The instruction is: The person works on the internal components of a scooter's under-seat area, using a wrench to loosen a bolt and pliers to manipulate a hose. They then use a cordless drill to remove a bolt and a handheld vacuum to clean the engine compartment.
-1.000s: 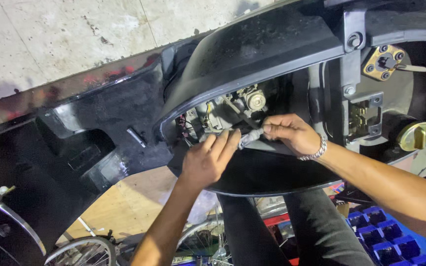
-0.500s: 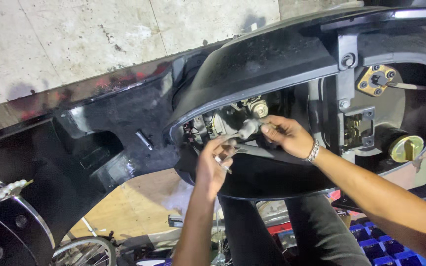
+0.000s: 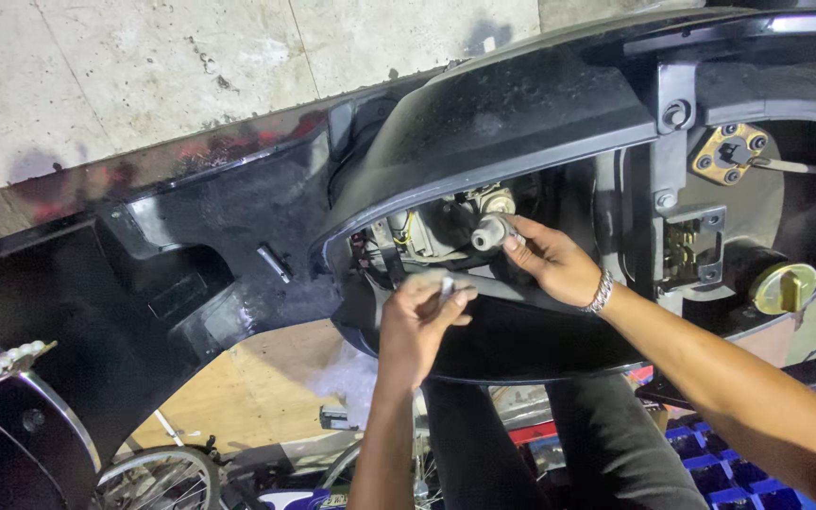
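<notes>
the left hand (image 3: 422, 316) is curled, its fingertips pinched on a small pale part (image 3: 446, 283), blurred so its kind cannot be told. it sits at the lower lip of the opening in a black plastic body panel (image 3: 512, 113), just below the cluster of wiring and connectors (image 3: 408, 236) inside that opening.

the right hand (image 3: 554, 264) is up and to the right of the left hand, close by but not touching it. its thumb and fingers grip a short grey cylindrical plug (image 3: 488, 231), which points leftward out of the fingertips toward the wiring cluster. a silver bracelet (image 3: 601, 292) circles that wrist.

right of the right hand, past a vertical black brace, hangs a metal latch bracket (image 3: 691, 247). further right and lower is a round brass-coloured cap (image 3: 784, 288). above the bracket, up and to the right of the right hand, a brass-coloured plate with 4 screws (image 3: 731, 153) sits in the dark housing.

left of the left hand the glossy black panel runs on, with a small silver clip (image 3: 273, 263) on it. below the left forearm a spoked wheel (image 3: 158, 480) shows on the floor. below the right forearm lie blue compartment trays (image 3: 720, 467). beyond the top of the panel is the pale concrete floor (image 3: 144, 66).
</notes>
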